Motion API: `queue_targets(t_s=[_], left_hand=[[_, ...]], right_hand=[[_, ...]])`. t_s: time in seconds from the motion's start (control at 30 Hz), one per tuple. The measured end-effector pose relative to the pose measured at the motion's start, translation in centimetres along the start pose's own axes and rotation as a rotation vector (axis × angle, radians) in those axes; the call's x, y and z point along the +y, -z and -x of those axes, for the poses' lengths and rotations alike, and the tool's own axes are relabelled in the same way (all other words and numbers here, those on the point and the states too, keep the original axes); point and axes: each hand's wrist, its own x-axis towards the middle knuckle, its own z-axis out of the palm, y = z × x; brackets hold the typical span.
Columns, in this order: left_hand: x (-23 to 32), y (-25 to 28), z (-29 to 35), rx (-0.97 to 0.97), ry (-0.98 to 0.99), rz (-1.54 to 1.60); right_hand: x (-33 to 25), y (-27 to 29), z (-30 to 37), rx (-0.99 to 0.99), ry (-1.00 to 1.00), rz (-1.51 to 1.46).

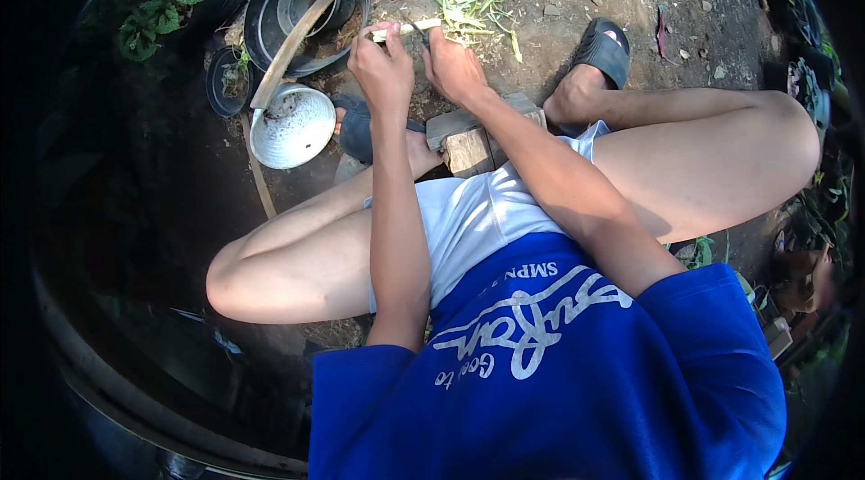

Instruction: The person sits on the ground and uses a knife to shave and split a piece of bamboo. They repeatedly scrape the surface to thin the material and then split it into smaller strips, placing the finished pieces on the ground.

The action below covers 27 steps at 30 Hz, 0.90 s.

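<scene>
My left hand [383, 73] is closed round one end of a pale peeled stick [410, 27], which lies roughly level between my two hands. Beside it, my right hand [453, 70] is closed on what looks like a knife; a thin dark blade [422, 36] crosses the stick, and the handle is hidden in my fingers. Just beyond my right hand, a heap of pale green and yellowish shavings [473, 11] lies on the ground.
Black pots [257, 16] stand at the far left, with a curved wooden piece [293, 47] leaning over them and onto a white bowl [293, 127]. A leafy plant [160, 11] grows beside them. A wooden block [468, 152] sits between my legs. Dark sandals [602, 54] are on my feet.
</scene>
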Motion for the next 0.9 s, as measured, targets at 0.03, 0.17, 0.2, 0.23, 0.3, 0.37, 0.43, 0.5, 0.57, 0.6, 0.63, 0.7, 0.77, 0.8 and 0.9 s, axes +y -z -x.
queue_targets(t_s=[0.03, 0.17, 0.2, 0.23, 0.3, 0.37, 0.43, 0.5, 0.57, 0.6, 0.63, 0.7, 0.77, 0.8, 0.9], left_hand=[[-0.1, 0.1, -0.1, -0.009, -0.004, 0.013], [-1.0, 1.6, -0.6, -0.077, -0.078, -0.029], [-1.2, 2.0, -0.8, -0.114, -0.075, -0.026], [-1.4, 2.2, -0.9, -0.155, -0.071, -0.018], [-1.6, 2.4, -1.0, -0.234, -0.077, -0.016], [-1.6, 2.5, -1.0, -0.231, -0.164, 0.006], [-1.3, 2.6, -1.1, -0.246, -0.201, 0.032], [-0.9, 2.8, -0.9, -0.298, -0.118, 0.042], [-0.5, 2.9, -0.9, -0.316, -0.162, 0.061], [-0.4, 2.9, -0.8, -0.330, -0.169, 0.074], [-0.2, 2.9, -0.7, -0.326, -0.167, 0.062], [-0.2, 2.9, -0.6, -0.316, -0.198, 0.071], [-0.2, 2.8, -0.4, -0.293, -0.199, 0.037], [-0.4, 2.8, -0.3, -0.289, -0.170, 0.027], [-0.9, 2.3, -0.1, -0.239, -0.137, 0.033]], right_hand=[[-0.3, -0.1, -0.1, 0.006, 0.015, -0.050], [-0.8, 0.2, 0.1, -0.033, -0.323, 0.098], [-0.7, 0.4, 0.2, -0.011, -0.352, 0.105], [-0.6, 0.5, 0.3, -0.013, -0.224, 0.062], [-0.5, 0.8, 0.4, -0.036, -0.152, 0.037], [-0.6, 1.0, 0.5, -0.059, -0.060, -0.014], [-0.8, 1.2, 0.4, -0.020, -0.161, 0.061], [-1.0, 1.2, 0.3, -0.028, -0.219, 0.105], [-0.9, 1.1, 0.3, -0.008, -0.033, 0.030], [-0.8, 1.0, 0.2, 0.056, 0.065, 0.005], [-0.6, 0.9, 0.3, 0.036, 0.096, -0.053], [-0.2, 0.7, 0.4, 0.000, -0.158, 0.080], [0.0, 0.7, 0.3, -0.063, -0.280, 0.177], [0.1, 0.7, 0.2, -0.053, -0.183, 0.123], [0.1, 0.8, 0.0, -0.056, -0.036, 0.044]])
